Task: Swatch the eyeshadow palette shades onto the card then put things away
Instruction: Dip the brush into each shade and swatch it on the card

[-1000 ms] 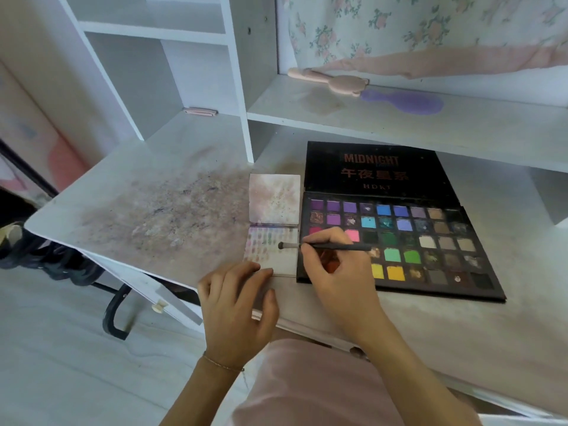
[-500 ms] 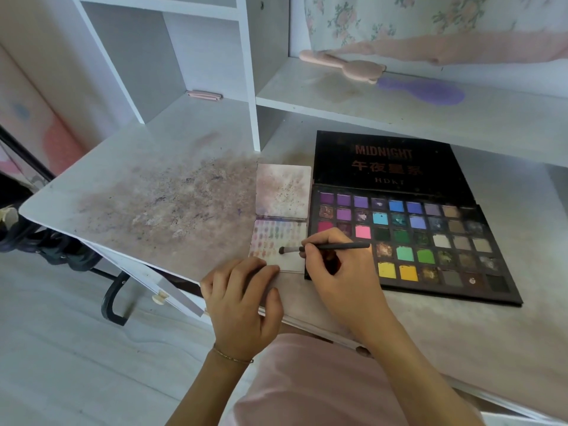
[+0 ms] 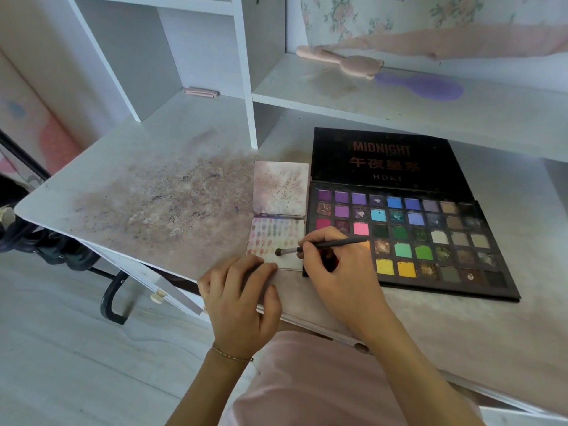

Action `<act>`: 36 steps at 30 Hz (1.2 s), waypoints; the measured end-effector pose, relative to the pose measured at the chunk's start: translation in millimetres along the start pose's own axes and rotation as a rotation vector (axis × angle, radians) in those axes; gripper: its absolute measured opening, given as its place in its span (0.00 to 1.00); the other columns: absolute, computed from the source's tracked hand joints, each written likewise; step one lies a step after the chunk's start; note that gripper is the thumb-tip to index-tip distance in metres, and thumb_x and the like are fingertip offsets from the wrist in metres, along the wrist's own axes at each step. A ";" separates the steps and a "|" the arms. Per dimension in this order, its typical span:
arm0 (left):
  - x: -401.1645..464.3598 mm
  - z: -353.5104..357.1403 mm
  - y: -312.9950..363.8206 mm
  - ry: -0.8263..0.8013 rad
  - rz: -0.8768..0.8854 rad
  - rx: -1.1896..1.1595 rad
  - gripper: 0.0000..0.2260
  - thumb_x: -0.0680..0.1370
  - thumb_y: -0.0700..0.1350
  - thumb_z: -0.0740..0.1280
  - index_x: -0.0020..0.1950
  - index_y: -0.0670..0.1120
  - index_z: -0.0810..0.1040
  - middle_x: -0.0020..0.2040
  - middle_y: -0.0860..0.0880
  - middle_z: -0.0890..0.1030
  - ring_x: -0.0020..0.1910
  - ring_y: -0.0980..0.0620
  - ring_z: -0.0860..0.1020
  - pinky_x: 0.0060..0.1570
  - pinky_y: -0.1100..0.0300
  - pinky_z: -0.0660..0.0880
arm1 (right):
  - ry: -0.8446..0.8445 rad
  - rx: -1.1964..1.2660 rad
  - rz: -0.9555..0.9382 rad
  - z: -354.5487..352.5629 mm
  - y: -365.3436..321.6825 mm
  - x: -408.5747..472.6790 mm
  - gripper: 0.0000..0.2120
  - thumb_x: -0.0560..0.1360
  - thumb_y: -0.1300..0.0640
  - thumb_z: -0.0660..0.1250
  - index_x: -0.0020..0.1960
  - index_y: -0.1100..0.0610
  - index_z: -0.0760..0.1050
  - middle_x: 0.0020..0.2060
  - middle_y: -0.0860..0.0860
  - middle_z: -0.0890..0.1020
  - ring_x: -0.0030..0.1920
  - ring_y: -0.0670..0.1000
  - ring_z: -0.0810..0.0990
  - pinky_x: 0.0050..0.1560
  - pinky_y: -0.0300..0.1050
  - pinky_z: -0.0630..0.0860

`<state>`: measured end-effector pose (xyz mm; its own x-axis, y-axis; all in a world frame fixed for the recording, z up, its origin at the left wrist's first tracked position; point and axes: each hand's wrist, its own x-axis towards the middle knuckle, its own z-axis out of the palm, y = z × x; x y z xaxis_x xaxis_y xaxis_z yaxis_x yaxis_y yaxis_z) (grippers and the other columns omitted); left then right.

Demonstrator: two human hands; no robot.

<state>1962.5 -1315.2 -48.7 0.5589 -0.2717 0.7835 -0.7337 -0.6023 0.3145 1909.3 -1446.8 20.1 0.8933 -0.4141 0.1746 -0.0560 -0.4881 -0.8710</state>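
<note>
My left hand rests on the tabletop, fingers bent, pressing the near edge of the card and grasping nothing. The card lies open just left of the eyeshadow palette. My right hand pinches the brush, its tip on the card. I think I am still swatching. Next I should dip into a new shade.

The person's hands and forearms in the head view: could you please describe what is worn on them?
Both forearms are bare, with no sleeves, gloves or rings visible. The left hand has a thin gold-coloured chain bracelet at the wrist. The right hand and its wrist show nothing worn.
</note>
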 end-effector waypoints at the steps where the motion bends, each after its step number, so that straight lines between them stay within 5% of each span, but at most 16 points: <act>1: 0.1 -0.1 -0.1 0.001 0.003 -0.001 0.09 0.71 0.46 0.58 0.48 0.50 0.74 0.45 0.49 0.80 0.46 0.49 0.72 0.46 0.54 0.63 | 0.001 -0.006 -0.001 0.1 -0.3 0.1 0.03 0.74 0.59 0.64 0.45 0.53 0.76 0.39 0.49 0.82 0.44 0.50 0.80 0.45 0.54 0.78; 18: -1.1 -1.2 0.1 -0.011 -0.001 -0.003 0.09 0.72 0.46 0.58 0.49 0.50 0.74 0.46 0.49 0.79 0.46 0.49 0.72 0.47 0.55 0.62 | -0.031 -0.047 -0.040 0.6 -0.6 0.6 0.04 0.75 0.58 0.63 0.48 0.54 0.76 0.42 0.48 0.80 0.47 0.51 0.78 0.49 0.53 0.76; 24: 0.7 -5.5 1.7 -0.046 -0.024 -0.008 0.09 0.71 0.47 0.59 0.49 0.51 0.74 0.49 0.52 0.76 0.47 0.50 0.71 0.49 0.57 0.61 | 0.123 0.153 -0.123 -3.1 1.3 1.0 0.09 0.74 0.58 0.59 0.51 0.53 0.77 0.45 0.42 0.78 0.49 0.40 0.76 0.47 0.32 0.74; 27: 4.5 -9.5 5.5 -0.095 -0.061 -0.008 0.10 0.71 0.47 0.60 0.48 0.49 0.77 0.44 0.47 0.80 0.47 0.50 0.71 0.48 0.57 0.61 | 0.189 0.190 -0.163 -6.5 2.7 -0.5 0.11 0.75 0.59 0.58 0.52 0.47 0.75 0.46 0.38 0.77 0.50 0.39 0.76 0.49 0.33 0.74; 33: 12.8 -18.0 18.7 -0.134 -0.133 0.034 0.11 0.72 0.48 0.61 0.42 0.45 0.81 0.43 0.48 0.80 0.46 0.52 0.71 0.50 0.57 0.61 | 0.254 0.286 -0.100 -26.8 10.2 -13.7 0.10 0.75 0.53 0.58 0.47 0.41 0.75 0.41 0.43 0.81 0.43 0.45 0.80 0.43 0.39 0.78; 36: 16.6 -15.4 31.5 -0.141 -0.119 0.057 0.10 0.72 0.47 0.61 0.43 0.46 0.81 0.44 0.48 0.80 0.47 0.52 0.71 0.52 0.55 0.62 | 0.282 0.252 -0.095 -45.4 16.0 -22.2 0.08 0.74 0.54 0.60 0.43 0.42 0.75 0.39 0.45 0.78 0.36 0.46 0.76 0.35 0.33 0.74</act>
<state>1942.7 -1327.1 -17.6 0.6919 -0.2962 0.6584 -0.6384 -0.6769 0.3664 1868.3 -1480.3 23.2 0.7296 -0.5883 0.3486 0.1636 -0.3448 -0.9243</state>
